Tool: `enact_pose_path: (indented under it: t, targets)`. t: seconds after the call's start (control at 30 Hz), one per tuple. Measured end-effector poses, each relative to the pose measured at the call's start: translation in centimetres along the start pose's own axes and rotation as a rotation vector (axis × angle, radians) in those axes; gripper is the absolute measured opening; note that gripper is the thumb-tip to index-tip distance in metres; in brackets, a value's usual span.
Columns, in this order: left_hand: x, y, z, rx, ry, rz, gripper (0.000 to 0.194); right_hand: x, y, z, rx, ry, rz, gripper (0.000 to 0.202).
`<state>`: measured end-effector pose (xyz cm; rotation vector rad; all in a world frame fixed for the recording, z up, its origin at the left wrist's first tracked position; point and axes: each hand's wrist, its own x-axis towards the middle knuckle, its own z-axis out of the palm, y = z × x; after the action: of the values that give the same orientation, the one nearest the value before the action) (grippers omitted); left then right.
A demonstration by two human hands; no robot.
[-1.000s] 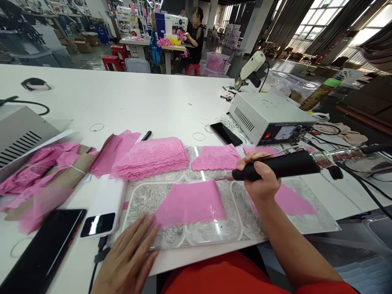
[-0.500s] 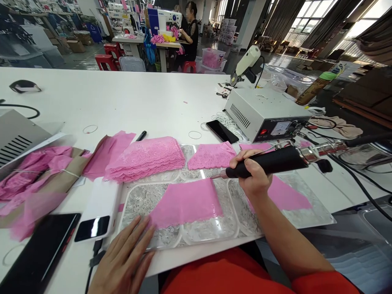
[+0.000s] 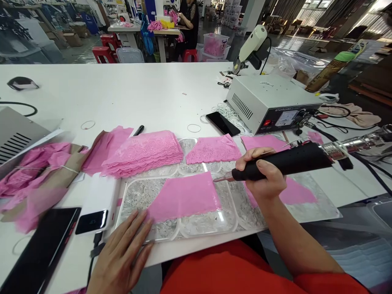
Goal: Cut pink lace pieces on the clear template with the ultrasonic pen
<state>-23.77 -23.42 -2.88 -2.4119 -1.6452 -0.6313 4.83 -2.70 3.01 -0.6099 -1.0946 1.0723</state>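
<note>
My right hand point(image 3: 266, 171) is closed around the black handle of an ultrasonic cutter point(image 3: 284, 163), whose metal tip points left. That tip is just off the upper right edge of a pink fabric piece point(image 3: 186, 195). Under the fabric lies a clear plastic template point(image 3: 208, 228) with rounded outlines. My left hand point(image 3: 124, 249) lies flat with fingers stretched, its fingertips at the fabric's lower left corner and the template's edge. Behind the fabric are a stack of pink lace pieces point(image 3: 145, 153) and a single lace piece point(image 3: 212, 149).
A grey power box point(image 3: 275, 102) with cables stands at the right. Phones lie at the back point(image 3: 223, 123) and left front point(image 3: 43, 249), near a white power bank point(image 3: 99, 200). Bundled pink fabric point(image 3: 45, 171) rests at the left. Another person point(image 3: 189, 28) sits behind at a sewing machine.
The cutter and my right hand have moved slightly right, drawing the tip away from the fabric's upper corner. My left hand stays about where it was. The camera view has tilted down a little.
</note>
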Motion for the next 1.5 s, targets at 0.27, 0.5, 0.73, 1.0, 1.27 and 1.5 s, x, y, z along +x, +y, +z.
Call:
enact_pose_path:
  t: [0.27, 0.5, 0.73, 1.0, 1.27, 1.5]
  targets:
    - [0.1, 0.0, -0.1, 0.001, 0.001, -0.004, 0.056, 0.0, 0.1, 0.2, 0.006, -0.017, 0.022, 0.009]
    - [0.0, 0.0, 0.0, 0.001, 0.008, -0.016, 0.055, 0.2, 0.2, 0.1, -0.001, -0.044, 0.035, 0.012]
    - [-0.1, 0.0, 0.0, -0.01, 0.0, -0.024, 0.058, -0.6, -1.0, -0.8, 0.065, -0.129, 0.06, 0.01]
    - [-0.1, 0.1, 0.1, -0.001, 0.005, -0.029, 0.057, -1.3, -1.4, -0.9, 0.038, -0.138, 0.068, 0.015]
    - [-0.1, 0.1, 0.0, 0.005, -0.002, -0.025, 0.057, -1.2, -1.1, -0.9, 0.035, -0.128, 0.057, 0.013]
    - [-0.1, 0.1, 0.0, -0.002, -0.006, -0.03, 0.058, -1.1, -0.9, -0.9, 0.018, -0.167, 0.053, 0.013]
